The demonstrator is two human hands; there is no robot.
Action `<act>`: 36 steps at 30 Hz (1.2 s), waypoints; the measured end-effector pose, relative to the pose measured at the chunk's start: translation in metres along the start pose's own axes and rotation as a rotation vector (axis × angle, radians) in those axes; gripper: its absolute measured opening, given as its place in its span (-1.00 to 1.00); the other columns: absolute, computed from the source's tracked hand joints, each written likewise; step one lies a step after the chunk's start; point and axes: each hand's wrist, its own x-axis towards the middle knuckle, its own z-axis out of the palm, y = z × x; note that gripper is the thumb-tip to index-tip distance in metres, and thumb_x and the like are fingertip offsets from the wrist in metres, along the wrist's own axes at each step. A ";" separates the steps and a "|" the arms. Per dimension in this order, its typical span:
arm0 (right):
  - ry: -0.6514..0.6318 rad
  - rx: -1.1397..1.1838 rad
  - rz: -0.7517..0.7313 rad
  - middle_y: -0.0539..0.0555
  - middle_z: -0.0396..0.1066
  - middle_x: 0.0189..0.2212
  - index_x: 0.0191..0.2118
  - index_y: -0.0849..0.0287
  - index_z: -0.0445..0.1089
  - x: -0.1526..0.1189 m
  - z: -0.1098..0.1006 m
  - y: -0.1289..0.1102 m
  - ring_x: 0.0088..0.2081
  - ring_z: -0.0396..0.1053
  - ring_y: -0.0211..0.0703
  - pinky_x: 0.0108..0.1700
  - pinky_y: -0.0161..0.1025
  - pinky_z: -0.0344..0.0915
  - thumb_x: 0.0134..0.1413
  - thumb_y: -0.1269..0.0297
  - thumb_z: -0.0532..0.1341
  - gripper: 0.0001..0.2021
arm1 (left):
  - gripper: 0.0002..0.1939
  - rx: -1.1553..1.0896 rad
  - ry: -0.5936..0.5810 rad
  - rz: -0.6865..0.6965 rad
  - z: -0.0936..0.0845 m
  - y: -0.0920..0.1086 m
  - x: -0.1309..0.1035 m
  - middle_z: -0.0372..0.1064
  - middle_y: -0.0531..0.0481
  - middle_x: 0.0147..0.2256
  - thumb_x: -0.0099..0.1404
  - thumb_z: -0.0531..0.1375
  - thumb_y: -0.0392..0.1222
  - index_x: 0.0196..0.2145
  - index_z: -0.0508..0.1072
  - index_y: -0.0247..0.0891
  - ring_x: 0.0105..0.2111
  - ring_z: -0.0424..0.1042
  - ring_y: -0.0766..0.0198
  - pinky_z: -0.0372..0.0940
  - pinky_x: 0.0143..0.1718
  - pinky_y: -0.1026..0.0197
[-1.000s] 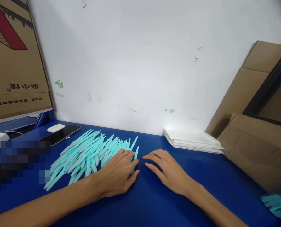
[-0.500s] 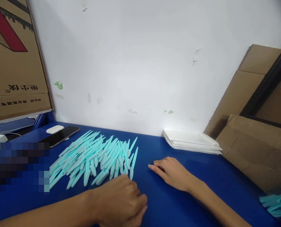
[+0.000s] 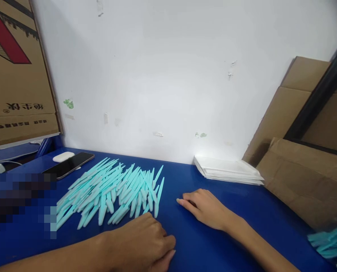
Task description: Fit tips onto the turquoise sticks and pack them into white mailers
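Note:
A heap of turquoise knife-shaped plastic sticks (image 3: 100, 189) lies on the blue table (image 3: 182, 241). My left hand (image 3: 142, 241) rests at the near edge of the heap, curled into a fist with the thumb toward the right. No object sticks out of it. To the right of the heap, my right hand (image 3: 204, 207) lies on the table, its fingers folded and the thumb against them. Nothing shows in that hand either. Behind it, against the wall, sits a stack of flat white sheets or trays (image 3: 228, 169).
At the back left are a phone (image 3: 69, 165) and a white case (image 3: 63, 156). A printed cardboard box (image 3: 21, 83) stands on the left. Folded brown cardboard (image 3: 304, 177) leans on the right, with more turquoise sticks (image 3: 331, 241) beside it. The lower left is pixelated.
The view has shifted very slightly, moving the scene a little to the left. Both hands keep the same pose and place, and the heap looks unchanged.

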 end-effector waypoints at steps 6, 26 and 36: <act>-0.007 0.019 0.003 -0.05 0.33 -0.57 -0.49 0.13 0.16 0.000 0.001 0.001 -0.52 0.24 -0.25 -0.42 -0.25 -0.06 0.44 -0.03 -0.13 -0.50 | -0.79 0.187 0.085 -0.038 0.000 -0.002 0.001 0.35 0.03 -0.55 0.38 0.05 -0.24 -0.43 0.33 -0.21 -0.60 0.31 0.22 -0.03 -0.60 0.15; -0.025 0.044 0.003 -0.04 0.31 -0.56 -0.48 0.12 0.17 -0.001 0.000 0.001 -0.53 0.22 -0.26 -0.42 -0.26 -0.04 0.44 -0.02 -0.12 -0.51 | -0.55 0.254 -0.056 -0.751 -0.015 -0.047 -0.001 0.44 -0.16 -0.52 0.47 -0.12 -0.07 -0.28 0.48 -0.35 -0.52 0.48 -0.06 0.26 -0.52 0.05; -0.025 0.018 0.010 -0.05 0.30 -0.57 -0.50 0.13 0.15 -0.002 0.001 0.002 -0.54 0.21 -0.26 -0.41 -0.27 -0.04 0.44 -0.02 -0.12 -0.50 | -0.61 0.188 -0.027 -0.785 -0.005 -0.064 0.002 0.43 -0.15 -0.51 0.45 -0.12 -0.17 -0.32 0.45 -0.32 -0.53 0.46 -0.01 0.16 -0.53 0.11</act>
